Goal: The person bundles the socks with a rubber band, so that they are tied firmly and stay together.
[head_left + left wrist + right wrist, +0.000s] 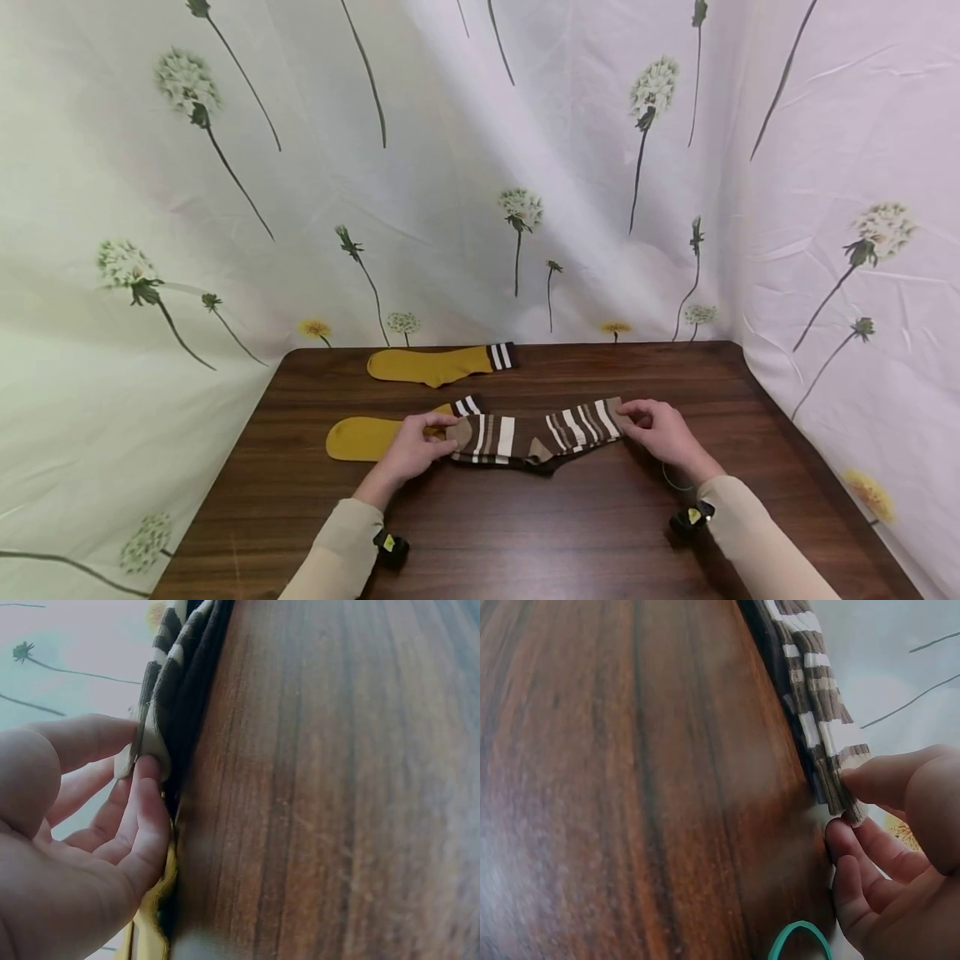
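Note:
A brown striped sock (517, 437) with white bands lies lengthwise across the middle of the table. My left hand (411, 448) pinches its tan toe between thumb and fingers. At the other end, my right hand (662, 427) pinches the tan cuff. In the right wrist view, striped layers (821, 690) are stacked, with a dark layer beneath them at the table. A mustard sock (360, 439) lies partly behind my left hand and the striped sock's toe. Farther back rests another mustard sock (431, 365), its dark cuff banded in white.
The dark wood table (510, 542) meets a hanging white cloth (450, 250) with dandelion prints along its back edge. The cloth also runs down both sides. A thin green loop (801, 927) hangs by my right wrist.

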Action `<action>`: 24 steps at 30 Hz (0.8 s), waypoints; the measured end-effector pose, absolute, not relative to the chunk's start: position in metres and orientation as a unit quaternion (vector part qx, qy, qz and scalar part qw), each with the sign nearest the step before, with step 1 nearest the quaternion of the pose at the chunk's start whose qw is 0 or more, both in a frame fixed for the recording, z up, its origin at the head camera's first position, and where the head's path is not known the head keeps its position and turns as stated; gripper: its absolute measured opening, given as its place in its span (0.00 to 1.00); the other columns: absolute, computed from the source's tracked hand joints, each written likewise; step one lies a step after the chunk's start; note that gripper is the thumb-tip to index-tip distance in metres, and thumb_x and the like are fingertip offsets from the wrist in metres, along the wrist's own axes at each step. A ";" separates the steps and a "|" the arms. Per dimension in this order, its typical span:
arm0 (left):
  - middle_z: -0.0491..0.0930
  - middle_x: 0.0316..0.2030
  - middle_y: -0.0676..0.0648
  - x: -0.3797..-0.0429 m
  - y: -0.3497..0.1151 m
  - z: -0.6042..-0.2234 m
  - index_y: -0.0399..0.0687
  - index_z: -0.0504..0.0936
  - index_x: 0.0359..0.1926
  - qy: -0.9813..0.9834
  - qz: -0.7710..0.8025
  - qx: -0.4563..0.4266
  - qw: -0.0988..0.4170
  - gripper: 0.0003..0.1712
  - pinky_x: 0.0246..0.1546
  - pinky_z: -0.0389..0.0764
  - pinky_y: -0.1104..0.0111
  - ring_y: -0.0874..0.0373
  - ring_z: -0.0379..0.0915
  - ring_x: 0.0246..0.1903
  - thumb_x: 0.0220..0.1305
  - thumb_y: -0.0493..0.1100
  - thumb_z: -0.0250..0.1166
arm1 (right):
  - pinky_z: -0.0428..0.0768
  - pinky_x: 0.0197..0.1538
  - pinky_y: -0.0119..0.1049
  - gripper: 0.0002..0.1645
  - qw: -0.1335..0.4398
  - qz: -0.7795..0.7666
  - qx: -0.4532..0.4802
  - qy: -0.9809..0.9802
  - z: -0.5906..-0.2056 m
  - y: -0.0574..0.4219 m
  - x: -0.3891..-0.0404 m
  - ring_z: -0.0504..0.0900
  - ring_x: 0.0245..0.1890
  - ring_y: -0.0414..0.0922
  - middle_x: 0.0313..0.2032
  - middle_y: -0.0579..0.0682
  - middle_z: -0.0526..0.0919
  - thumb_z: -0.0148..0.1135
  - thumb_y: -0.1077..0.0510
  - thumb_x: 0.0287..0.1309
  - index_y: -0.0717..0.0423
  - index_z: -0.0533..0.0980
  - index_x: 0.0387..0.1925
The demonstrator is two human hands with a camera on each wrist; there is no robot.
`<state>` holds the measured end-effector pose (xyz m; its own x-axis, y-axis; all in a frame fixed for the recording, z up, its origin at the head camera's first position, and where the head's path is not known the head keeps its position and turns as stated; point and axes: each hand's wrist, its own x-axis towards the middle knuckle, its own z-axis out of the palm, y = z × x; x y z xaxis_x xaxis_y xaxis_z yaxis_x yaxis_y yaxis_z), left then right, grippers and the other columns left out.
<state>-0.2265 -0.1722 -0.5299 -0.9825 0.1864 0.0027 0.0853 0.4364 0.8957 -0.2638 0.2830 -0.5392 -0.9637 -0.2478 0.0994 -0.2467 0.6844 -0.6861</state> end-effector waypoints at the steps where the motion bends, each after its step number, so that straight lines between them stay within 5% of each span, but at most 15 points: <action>1: 0.85 0.54 0.37 -0.226 -0.172 -0.530 0.38 0.88 0.54 0.848 0.522 0.080 0.046 0.18 0.29 0.80 0.71 0.60 0.79 0.28 0.62 0.33 0.75 | 0.78 0.31 0.35 0.14 0.004 -0.375 -0.132 0.918 -0.540 0.283 -0.264 0.81 0.33 0.42 0.48 0.57 0.88 0.71 0.61 0.66 0.55 0.86 0.53; 16: 0.84 0.54 0.36 -0.225 -0.169 -0.536 0.35 0.87 0.54 0.847 0.524 0.076 0.049 0.20 0.29 0.79 0.71 0.60 0.77 0.28 0.60 0.30 0.74 | 0.80 0.34 0.36 0.14 0.024 -0.391 -0.116 0.913 -0.545 0.284 -0.265 0.83 0.36 0.43 0.50 0.57 0.88 0.70 0.61 0.67 0.56 0.86 0.53; 24: 0.87 0.44 0.42 -0.224 -0.168 -0.540 0.38 0.87 0.55 0.844 0.530 0.053 0.058 0.20 0.26 0.75 0.71 0.61 0.76 0.27 0.62 0.31 0.74 | 0.81 0.36 0.38 0.14 0.025 -0.391 -0.110 0.913 -0.543 0.283 -0.266 0.83 0.37 0.44 0.51 0.57 0.88 0.71 0.60 0.67 0.55 0.86 0.53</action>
<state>-0.2240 -0.1681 -0.5405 -0.9877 0.1510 -0.0419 0.0278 0.4319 0.9015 -0.2656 0.2833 -0.5427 -0.9746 -0.2202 0.0402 -0.1810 0.6695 -0.7205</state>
